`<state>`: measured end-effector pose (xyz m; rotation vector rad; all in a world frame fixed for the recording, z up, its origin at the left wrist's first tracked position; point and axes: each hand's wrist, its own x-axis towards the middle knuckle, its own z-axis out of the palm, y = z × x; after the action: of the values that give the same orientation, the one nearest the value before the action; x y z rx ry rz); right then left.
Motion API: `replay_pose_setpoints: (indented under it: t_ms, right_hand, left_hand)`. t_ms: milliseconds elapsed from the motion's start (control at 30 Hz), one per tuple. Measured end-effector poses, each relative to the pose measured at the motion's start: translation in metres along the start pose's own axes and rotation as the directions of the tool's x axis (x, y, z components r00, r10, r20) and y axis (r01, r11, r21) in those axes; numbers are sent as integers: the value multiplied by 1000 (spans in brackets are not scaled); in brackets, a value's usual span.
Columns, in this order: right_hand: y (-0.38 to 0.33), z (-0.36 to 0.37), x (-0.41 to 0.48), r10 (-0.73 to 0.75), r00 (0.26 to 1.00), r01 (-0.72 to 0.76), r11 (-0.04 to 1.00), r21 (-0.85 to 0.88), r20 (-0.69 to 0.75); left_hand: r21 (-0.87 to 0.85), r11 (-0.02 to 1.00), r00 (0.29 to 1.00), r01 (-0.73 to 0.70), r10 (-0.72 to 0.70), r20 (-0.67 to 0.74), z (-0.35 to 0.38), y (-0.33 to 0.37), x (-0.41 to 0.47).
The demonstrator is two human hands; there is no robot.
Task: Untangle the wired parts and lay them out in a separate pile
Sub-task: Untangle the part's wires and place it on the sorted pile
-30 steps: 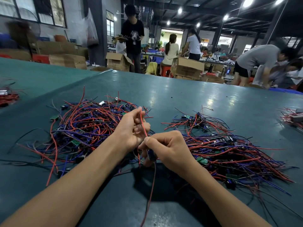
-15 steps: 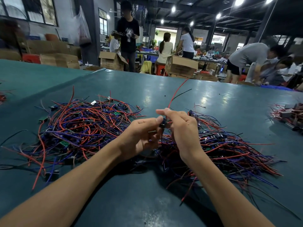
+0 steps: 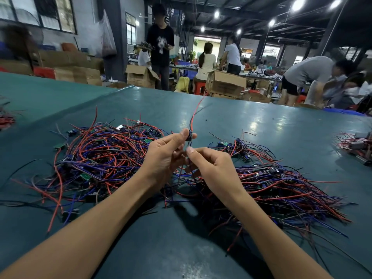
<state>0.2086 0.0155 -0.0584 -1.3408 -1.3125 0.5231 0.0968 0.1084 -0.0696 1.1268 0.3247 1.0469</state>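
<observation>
A tangled heap of red, blue and black wired parts point(image 3: 100, 158) lies on the green table at the left. A second pile of the same wired parts point(image 3: 281, 184) spreads out at the right. Between them, my left hand point(image 3: 163, 156) pinches a small dark wired part point(image 3: 188, 135) between thumb and fingertips, held above the table. Its red and black wires point(image 3: 196, 109) stick up and away from me. Just below it, my right hand point(image 3: 209, 164) pinches thin wires hanging from that part.
The green table point(image 3: 251, 125) stretches far ahead. More wired parts lie at its right edge point(image 3: 356, 141) and far left point(image 3: 6, 119). Beyond the table stand cardboard boxes point(image 3: 225, 83) and several people at work.
The part passed from my right hand into my left. My right hand dropped below it onto the hanging wires. Both hands rose from the table, and the part's wires now point up and away.
</observation>
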Motion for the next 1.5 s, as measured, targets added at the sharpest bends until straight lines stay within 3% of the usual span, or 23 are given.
replay_pose_setpoints:
  t_ms: [167, 267, 367, 467, 700, 900, 1067, 1133, 1200, 1333, 1500]
  right_hand:
    - [-1, -1, 0, -69, 998, 69, 996, 50, 4]
    - [2, 2, 1, -34, 999, 34, 996, 78, -5]
    - [4, 2, 2, 4, 1000, -7, 992, 130, 24]
    - [8, 4, 1, -21, 996, 15, 997, 72, 83]
    - [11, 7, -6, -71, 962, 86, 995, -46, 264]
    - [10, 3, -9, -235, 908, 306, 938, -165, 348]
    - [11, -7, -7, -388, 821, 541, 764, -351, 419]
    - [9, -8, -8, -436, 822, 557, 749, -359, 365]
    - [5, -8, -7, -503, 835, 550, 751, -365, 224]
    - [6, -13, -2, -572, 818, 511, 771, -381, -61]
    - [11, -11, -1, -561, 817, 456, 770, -447, -133]
  left_hand:
    - [61, 998, 999, -24, 22, 37, -3, -3, 1]
    - [120, 990, 995, -72, 63, 81, -1, -6, -1]
    - [52, 998, 997, -44, 48, -62, 1, -8, 4]
    - [-52, 999, 975, -9, -3, -224, -4, -9, 10]
    - [-106, 994, 917, -33, -12, -399, -15, -6, 18]
    - [-58, 998, 898, -16, -12, -441, -14, -6, 16]
    - [-16, 1000, 892, 21, -26, -452, -13, -13, 14]
    - [-28, 999, 904, 20, -30, -427, -13, -13, 14]
    - [-112, 994, 926, 19, -60, -372, -13, -11, 15]
    - [-255, 961, 977, 102, -145, -158, -12, -3, 11]
    - [-369, 902, 973, 223, -226, 35, -5, 3, 4]
